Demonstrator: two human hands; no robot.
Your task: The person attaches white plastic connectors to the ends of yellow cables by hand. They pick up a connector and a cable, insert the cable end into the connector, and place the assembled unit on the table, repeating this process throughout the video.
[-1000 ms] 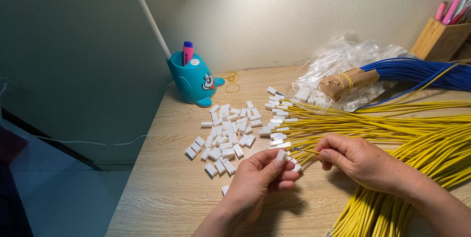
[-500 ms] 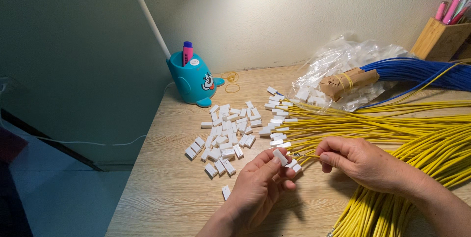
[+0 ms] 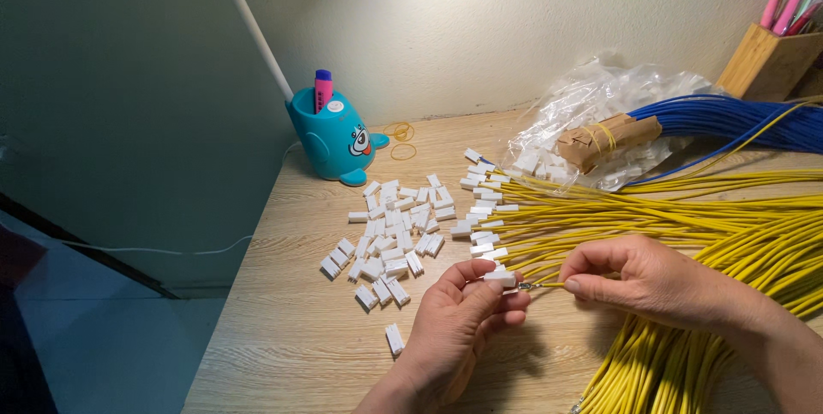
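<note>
My left hand (image 3: 459, 315) pinches a small white plastic connector (image 3: 499, 278) between thumb and fingers. My right hand (image 3: 647, 281) pinches a yellow wire (image 3: 549, 285) near its metal tip, which points at the connector, a short gap apart. A loose pile of white connectors (image 3: 390, 234) lies on the wooden table (image 3: 283, 328) to the left of my hands. A broad spread of yellow wires (image 3: 686, 217), several with white connectors on their ends, lies under and beyond my right hand.
A teal whale-shaped pen holder (image 3: 330, 135) with a pink marker stands at the back left beside a white lamp stem (image 3: 253, 24). A clear plastic bag (image 3: 600, 114), a blue wire bundle (image 3: 729, 123) and a wooden pen box (image 3: 767, 63) sit at the back right. Rubber bands (image 3: 399, 135) lie near the wall.
My left hand has turned the connector toward the right hand. The right hand has brought one yellow wire's tip up to it.
</note>
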